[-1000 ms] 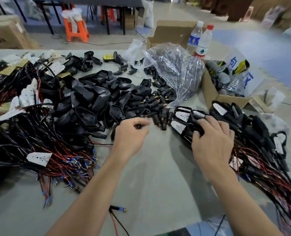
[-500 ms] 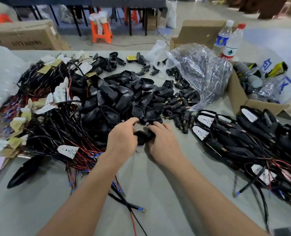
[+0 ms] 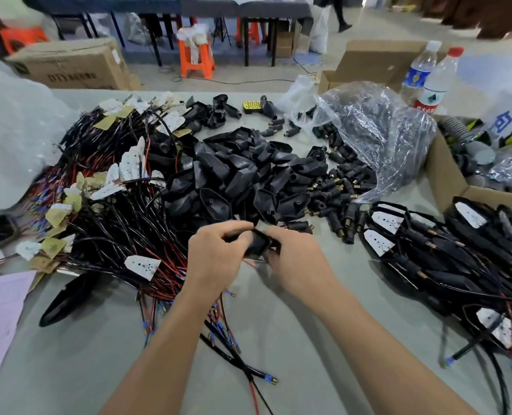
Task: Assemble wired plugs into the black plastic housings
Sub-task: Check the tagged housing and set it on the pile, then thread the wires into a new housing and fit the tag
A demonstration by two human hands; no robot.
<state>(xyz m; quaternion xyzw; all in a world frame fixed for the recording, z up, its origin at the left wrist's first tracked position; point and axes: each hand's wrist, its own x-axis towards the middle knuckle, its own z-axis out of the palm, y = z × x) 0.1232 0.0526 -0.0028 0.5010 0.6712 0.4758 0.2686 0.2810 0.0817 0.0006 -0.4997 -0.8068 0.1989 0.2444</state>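
Our fingers [image 3: 234, 232] on both hands close around one black moulded plastic housing [image 3: 259, 245], held just above the grey worktop [image 3: 308, 339] at twelve o'clock from our wrists. The left hand [image 3: 216, 259] pinches its upper edge while the right hand [image 3: 296, 262] cups the far side, probably to steady it for a plug. A thin red wire [image 3: 250, 265] trails beneath. The heap of loose black housings [image 3: 248, 175] lies just beyond, within easy reach.

One head-worn wide-angle view looks forward and down from close above the bench [image 3: 278, 339], the hands [image 3: 219, 259] near centre, floor beyond.
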